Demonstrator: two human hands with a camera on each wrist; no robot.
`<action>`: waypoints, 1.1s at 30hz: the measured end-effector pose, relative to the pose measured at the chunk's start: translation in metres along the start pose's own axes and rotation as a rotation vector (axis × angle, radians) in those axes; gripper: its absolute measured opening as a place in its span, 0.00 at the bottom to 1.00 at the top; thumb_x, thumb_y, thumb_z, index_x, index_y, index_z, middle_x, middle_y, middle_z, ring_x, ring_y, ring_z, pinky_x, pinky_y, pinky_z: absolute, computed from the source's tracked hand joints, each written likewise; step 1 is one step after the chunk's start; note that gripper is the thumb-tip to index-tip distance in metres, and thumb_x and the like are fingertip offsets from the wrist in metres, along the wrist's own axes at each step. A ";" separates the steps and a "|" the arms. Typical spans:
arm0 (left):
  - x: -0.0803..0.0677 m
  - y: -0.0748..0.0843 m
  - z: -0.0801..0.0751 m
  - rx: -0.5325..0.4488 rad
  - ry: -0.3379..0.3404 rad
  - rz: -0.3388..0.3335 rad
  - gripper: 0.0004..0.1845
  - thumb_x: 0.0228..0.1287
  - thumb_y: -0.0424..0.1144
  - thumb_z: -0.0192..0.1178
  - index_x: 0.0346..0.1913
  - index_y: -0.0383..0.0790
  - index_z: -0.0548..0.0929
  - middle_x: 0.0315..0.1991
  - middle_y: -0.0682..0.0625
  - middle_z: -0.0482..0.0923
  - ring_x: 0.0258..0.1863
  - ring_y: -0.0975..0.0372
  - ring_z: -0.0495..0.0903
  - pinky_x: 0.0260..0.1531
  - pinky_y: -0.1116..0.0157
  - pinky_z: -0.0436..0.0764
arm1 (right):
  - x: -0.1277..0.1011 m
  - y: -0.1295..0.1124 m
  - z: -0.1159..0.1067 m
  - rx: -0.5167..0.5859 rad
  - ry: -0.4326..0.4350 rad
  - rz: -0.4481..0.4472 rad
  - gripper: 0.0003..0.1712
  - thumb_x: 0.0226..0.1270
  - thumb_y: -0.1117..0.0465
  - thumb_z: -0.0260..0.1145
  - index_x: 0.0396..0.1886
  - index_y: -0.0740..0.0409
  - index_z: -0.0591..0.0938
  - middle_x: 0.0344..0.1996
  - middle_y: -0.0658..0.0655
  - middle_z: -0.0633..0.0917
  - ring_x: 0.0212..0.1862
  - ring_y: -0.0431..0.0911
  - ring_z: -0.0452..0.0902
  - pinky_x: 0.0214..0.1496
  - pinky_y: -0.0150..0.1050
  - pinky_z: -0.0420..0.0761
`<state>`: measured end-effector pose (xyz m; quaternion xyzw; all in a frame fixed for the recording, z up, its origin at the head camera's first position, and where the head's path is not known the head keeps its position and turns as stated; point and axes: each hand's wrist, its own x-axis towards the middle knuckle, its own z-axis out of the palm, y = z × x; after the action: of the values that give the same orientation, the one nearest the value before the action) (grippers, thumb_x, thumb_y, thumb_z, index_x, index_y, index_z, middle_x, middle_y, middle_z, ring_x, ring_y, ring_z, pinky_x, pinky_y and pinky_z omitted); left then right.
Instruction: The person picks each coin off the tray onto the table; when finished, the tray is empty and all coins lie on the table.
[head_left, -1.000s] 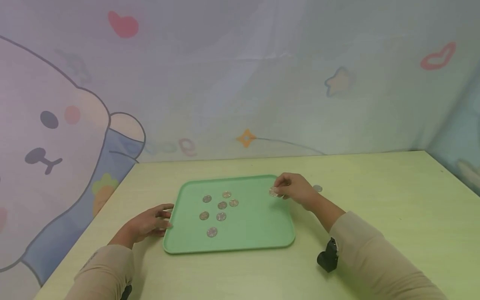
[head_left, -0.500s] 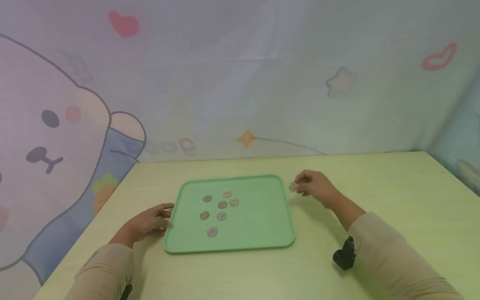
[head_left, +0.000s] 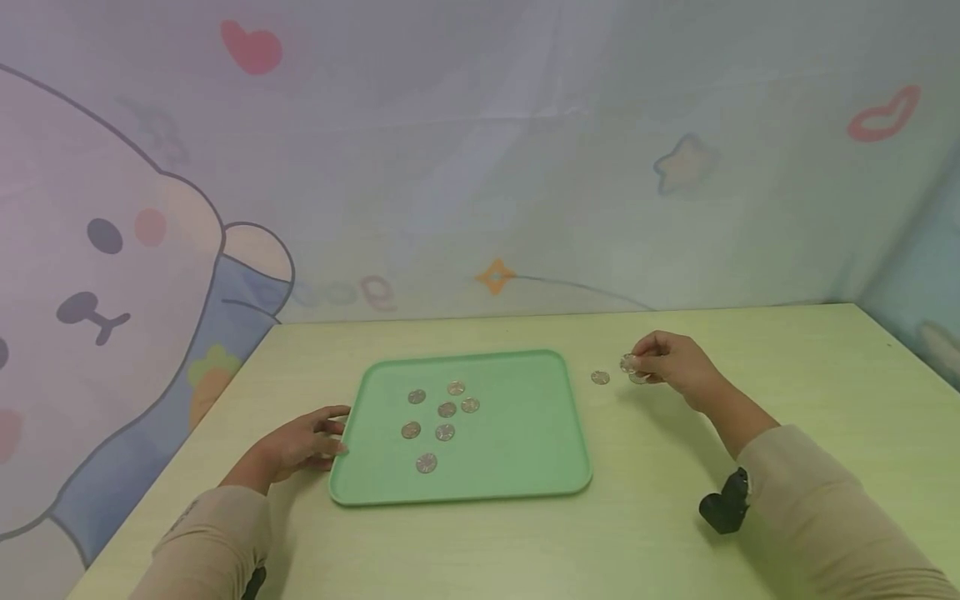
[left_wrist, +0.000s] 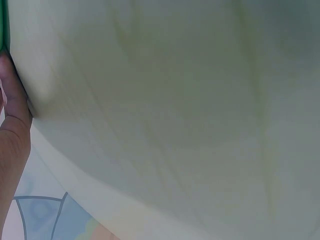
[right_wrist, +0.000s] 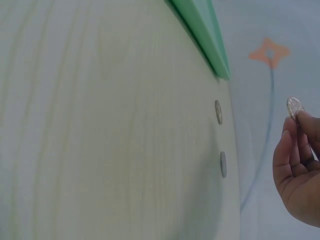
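1. Pale wooden table [head_left: 525,550] set against a cartoon-printed backdrop [head_left: 112,275] — a green tray [head_left: 525,450] lies near its middle, seven coins [head_left: 446,410] scattered loosely across the tray's left half.

2. Right hand [head_left: 675,362] hovers just above the table to the right of the tray, thumb and fingertips pinching one coin [right_wrist: 294,107] on edge; the wrist view shows it held clear of the wood.

3. Two more coins lie flat on the bare table: one [head_left: 600,377] between the tray and the hand, another [head_left: 638,379] right beside the fingers.

4. Left hand [head_left: 300,446] rests against the tray's left rim, fingers loosely extended and touching the edge — not wrapped round it.

5. Likely risk: the pinch is slight and the coin stands on edge, so a loosened grip could let it drop, roll and stray from its two neighbours, or towards the table's far edge.

6. A careless lowering could also knock the coin nearest the fingers.
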<state>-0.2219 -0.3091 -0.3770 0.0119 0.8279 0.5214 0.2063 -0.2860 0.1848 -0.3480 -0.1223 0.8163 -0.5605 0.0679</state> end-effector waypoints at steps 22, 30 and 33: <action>0.000 0.002 0.001 0.000 0.016 -0.018 0.37 0.53 0.31 0.56 0.64 0.32 0.50 0.54 0.35 0.57 0.41 0.58 0.71 0.39 0.60 0.73 | -0.008 0.032 -0.040 -0.140 0.069 0.062 0.18 0.61 0.60 0.56 0.41 0.72 0.68 0.31 0.54 0.77 0.33 0.40 0.73 0.37 0.34 0.74; 0.000 0.002 0.001 -0.002 0.014 -0.017 0.36 0.53 0.30 0.56 0.64 0.32 0.50 0.54 0.36 0.57 0.41 0.58 0.71 0.38 0.61 0.73 | -0.005 0.041 -0.045 -0.157 0.063 0.125 0.18 0.60 0.60 0.56 0.41 0.72 0.68 0.29 0.55 0.76 0.32 0.43 0.71 0.37 0.37 0.73; -0.001 0.003 0.001 -0.002 0.009 -0.015 0.37 0.54 0.31 0.56 0.64 0.32 0.49 0.54 0.35 0.56 0.41 0.58 0.70 0.39 0.60 0.73 | -0.003 0.045 -0.046 -0.168 0.060 0.134 0.16 0.60 0.62 0.56 0.40 0.72 0.68 0.28 0.54 0.75 0.31 0.43 0.70 0.35 0.37 0.73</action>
<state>-0.2213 -0.3069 -0.3749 0.0031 0.8284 0.5205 0.2068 -0.2997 0.2419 -0.3730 -0.0561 0.8683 -0.4878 0.0703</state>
